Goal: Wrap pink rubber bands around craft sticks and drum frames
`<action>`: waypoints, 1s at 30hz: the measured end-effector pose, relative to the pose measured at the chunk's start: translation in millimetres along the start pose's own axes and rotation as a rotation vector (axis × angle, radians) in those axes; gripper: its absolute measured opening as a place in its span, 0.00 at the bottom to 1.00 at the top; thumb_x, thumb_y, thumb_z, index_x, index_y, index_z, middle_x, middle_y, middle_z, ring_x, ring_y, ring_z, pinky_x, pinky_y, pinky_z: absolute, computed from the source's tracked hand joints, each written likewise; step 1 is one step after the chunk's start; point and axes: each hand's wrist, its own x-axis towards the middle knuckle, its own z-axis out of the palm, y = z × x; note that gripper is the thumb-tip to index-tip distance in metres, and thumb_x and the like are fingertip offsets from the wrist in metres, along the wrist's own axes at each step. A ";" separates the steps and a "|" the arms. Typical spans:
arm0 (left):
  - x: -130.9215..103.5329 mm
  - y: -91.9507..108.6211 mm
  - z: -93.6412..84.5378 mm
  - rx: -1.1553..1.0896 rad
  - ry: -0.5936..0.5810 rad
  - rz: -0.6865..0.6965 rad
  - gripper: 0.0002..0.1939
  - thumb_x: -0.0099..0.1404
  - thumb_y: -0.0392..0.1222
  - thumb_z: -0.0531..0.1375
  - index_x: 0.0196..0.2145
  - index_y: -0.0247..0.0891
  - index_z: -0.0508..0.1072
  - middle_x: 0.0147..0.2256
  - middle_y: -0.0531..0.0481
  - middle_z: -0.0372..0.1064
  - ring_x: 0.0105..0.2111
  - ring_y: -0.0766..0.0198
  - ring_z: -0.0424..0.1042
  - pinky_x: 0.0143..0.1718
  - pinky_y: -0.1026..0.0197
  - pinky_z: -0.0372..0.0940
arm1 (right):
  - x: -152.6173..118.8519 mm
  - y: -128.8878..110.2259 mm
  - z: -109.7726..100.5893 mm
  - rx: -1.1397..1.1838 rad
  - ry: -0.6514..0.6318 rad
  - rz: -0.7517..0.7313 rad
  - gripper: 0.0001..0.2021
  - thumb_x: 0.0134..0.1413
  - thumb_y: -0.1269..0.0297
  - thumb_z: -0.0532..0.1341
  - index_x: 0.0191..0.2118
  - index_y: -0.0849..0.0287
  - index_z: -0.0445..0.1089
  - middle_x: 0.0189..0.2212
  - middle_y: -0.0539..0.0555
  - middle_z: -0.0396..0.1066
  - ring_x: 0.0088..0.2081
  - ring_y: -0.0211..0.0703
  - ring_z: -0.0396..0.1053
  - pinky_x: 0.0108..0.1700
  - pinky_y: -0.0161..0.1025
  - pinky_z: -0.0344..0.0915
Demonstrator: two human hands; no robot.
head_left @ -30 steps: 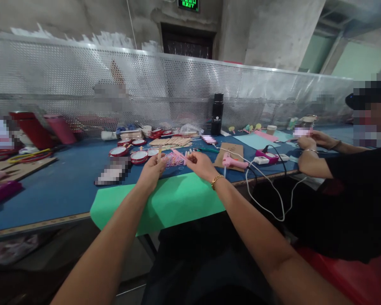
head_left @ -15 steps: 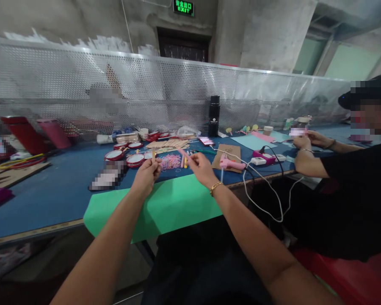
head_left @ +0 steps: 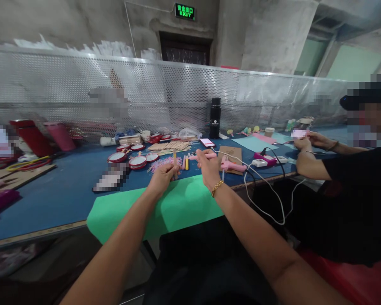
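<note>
My left hand (head_left: 162, 178) is closed on a flat wooden stick (head_left: 175, 157) that points upward, above the far edge of a green sheet (head_left: 174, 203). To its right, my right hand (head_left: 208, 164) pinches a pink pen-like tool (head_left: 211, 156) lying roughly level, its tip toward the left. Behind the left hand spreads a pile of pink and purple small bands (head_left: 157, 164). A yellow marker (head_left: 186, 163) rests between the hands. The pink glue gun (head_left: 233, 165) sits just right of my right hand, on brown cardboard (head_left: 230, 153).
Small red-rimmed drums (head_left: 137, 162), wooden sticks (head_left: 169, 146) and a phone (head_left: 207, 143) lie farther back. A black bottle (head_left: 215, 118) stands by the mesh partition. White cables (head_left: 266, 209) loop at the right, near a person (head_left: 358, 195) holding a phone.
My left hand has moved right with the wooden stick. The pink tool in my right hand has turned from slanting to nearly level, and that hand has shifted slightly right.
</note>
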 end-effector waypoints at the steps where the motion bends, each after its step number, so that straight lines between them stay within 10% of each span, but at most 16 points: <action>1: 0.7 -2.5 0.6 -0.008 -0.001 -0.024 0.21 0.50 0.59 0.69 0.26 0.36 0.77 0.22 0.51 0.69 0.23 0.66 0.62 0.25 0.63 0.58 | -2.9 4.5 4.5 0.010 -0.005 0.024 0.17 0.51 0.51 0.66 0.28 0.54 0.60 0.15 0.41 0.57 0.18 0.32 0.55 0.22 0.33 0.52; 30: 15.6 -22.6 9.7 -0.066 -0.003 -0.070 0.21 0.37 0.52 0.75 0.22 0.36 0.74 0.18 0.53 0.68 0.19 0.68 0.63 0.23 0.64 0.57 | -14.5 14.7 6.7 -0.300 -0.255 -0.137 0.10 0.55 0.60 0.59 0.24 0.55 0.65 0.23 0.47 0.72 0.30 0.39 0.68 0.38 0.37 0.65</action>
